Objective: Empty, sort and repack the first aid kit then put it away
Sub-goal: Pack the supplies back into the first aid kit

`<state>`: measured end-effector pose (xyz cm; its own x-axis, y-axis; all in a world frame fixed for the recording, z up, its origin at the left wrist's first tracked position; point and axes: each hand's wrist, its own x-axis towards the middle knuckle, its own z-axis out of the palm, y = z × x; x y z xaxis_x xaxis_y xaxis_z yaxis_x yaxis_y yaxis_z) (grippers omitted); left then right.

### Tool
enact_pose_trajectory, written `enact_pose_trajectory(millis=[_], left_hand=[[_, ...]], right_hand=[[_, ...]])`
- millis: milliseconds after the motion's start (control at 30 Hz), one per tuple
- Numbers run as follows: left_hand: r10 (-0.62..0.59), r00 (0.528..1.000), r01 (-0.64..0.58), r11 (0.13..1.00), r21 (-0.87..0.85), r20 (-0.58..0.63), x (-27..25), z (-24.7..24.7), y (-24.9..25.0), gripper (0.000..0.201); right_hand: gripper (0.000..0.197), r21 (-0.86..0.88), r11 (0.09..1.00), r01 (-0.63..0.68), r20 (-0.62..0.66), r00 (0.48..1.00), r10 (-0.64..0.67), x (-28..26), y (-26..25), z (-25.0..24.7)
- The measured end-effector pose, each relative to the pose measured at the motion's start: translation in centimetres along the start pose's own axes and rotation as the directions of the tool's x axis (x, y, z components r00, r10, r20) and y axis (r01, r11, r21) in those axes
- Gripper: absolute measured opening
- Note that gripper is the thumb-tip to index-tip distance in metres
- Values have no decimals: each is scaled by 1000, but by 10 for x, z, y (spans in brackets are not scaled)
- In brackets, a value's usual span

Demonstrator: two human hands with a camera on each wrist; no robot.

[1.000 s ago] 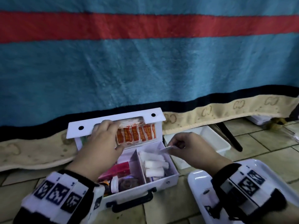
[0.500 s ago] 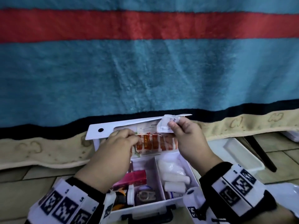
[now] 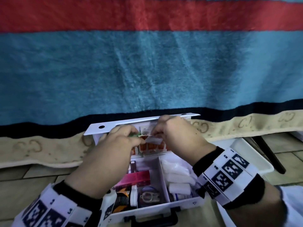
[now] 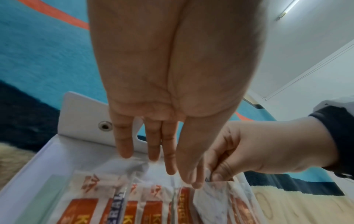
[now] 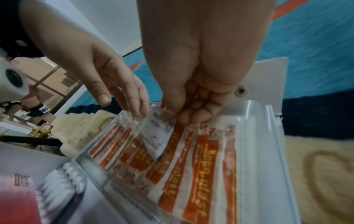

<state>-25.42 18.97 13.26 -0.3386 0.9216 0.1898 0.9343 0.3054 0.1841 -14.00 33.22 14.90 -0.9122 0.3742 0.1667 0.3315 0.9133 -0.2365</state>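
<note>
Against the raised lid of the first aid kit (image 3: pixel 142 122), both hands worked at a clear pocket of orange plaster strips (image 5: pixel 193 163).

Right hand (image 3: pixel 178 138): fingers curled, thumb and fingertips pinching a small white sachet (image 5: pixel 157 136) at the pocket's upper edge, its lower part lying over the strips.

Left hand (image 3: pixel 111 154): fingers extended and only slightly bent, tips resting on the clear film of the pocket (image 4: pixel 134 165) just beside the sachet; nothing gripped.

Kit: white plastic case with a black carry handle (image 3: pixel 150 217) on its near wall, open on the tiled floor (image 3: pixel 21 185), lid upright toward the blanket. Left compartment: a pink box (image 3: pixel 136 178), an orange-and-black item with a white cap, and a metal object, blurred. Right compartment: white bandage rolls (image 3: pixel 177 174).

Surroundings: a white tray (image 3: pixel 255 154) on the floor to the right of the kit, touching or nearly so. A blanket (image 3: pixel 147 68) hung behind, blue with a red band, a black stripe and a cream patterned border reaching the floor. White wall and ceiling light visible in the left wrist view.
</note>
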Motion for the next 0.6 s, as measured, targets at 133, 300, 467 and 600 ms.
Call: enact_pose_trajectory(millis=[133,300,467,600], left_hand=[[10,1000,-10,1000,15,-17,2,2,-1,57],[12,1000,-12,1000,20,-15,2,3,-2,50],[7,1000,-7,999,33,-6,2,8,-6,52],[2,999,-3,1000,-13,-48,1,9,-3,53]], right_hand=[[28,-228,971,73,43,997,-65,3,-13,-7],[26,-297,952,70,57,997,-55,10,-23,-7],[24,-347,935,71,59,997,-54,17,-24,3],[24,-278,960,21,34,999,-12,13,-21,9]])
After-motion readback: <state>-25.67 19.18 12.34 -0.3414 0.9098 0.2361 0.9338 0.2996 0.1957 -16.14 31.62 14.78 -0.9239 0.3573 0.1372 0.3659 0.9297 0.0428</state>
